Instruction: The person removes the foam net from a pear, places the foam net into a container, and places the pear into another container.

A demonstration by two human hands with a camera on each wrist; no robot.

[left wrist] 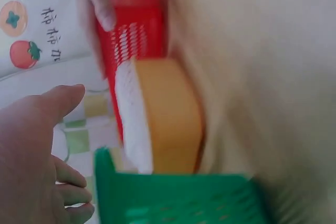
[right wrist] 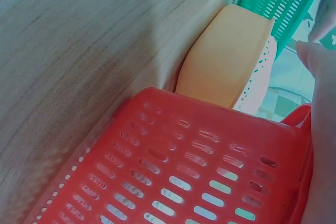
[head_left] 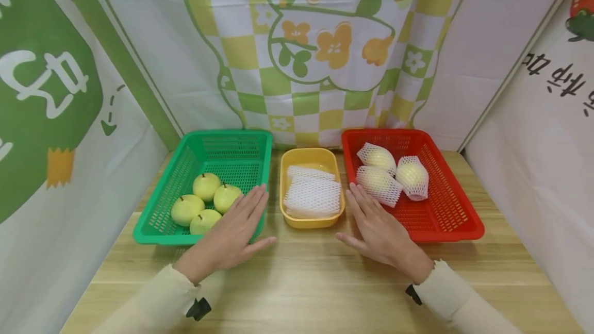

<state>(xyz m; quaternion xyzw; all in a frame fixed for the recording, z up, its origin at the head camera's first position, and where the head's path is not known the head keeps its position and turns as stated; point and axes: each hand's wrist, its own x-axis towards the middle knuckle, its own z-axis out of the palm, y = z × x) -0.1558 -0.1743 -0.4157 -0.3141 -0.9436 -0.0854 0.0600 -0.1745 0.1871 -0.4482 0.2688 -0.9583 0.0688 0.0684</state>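
My left hand [head_left: 232, 231] hovers over the right front corner of the green basket [head_left: 158, 189], fingers straight, holding nothing. Several round yellow-green pears [head_left: 187, 209] lie in that basket, partly behind the hand. My right hand [head_left: 381, 231] is over the left front corner of the red basket [head_left: 450, 189], fingers extended and nothing held. Inside it lie three pears in white foam nets [head_left: 412, 177]. Between the hands, a yellow container [head_left: 311, 223] holds a stack of white foam net sleeves [head_left: 313, 195]. The left wrist view shows the left thumb [left wrist: 68, 98] apart from the fingers.
All three containers stand in a row at the back of a wooden table [head_left: 306, 282]. A patterned cloth [head_left: 297, 102] hangs behind them. Printed white panels rise at the left [head_left: 116, 169] and right [head_left: 524, 143].
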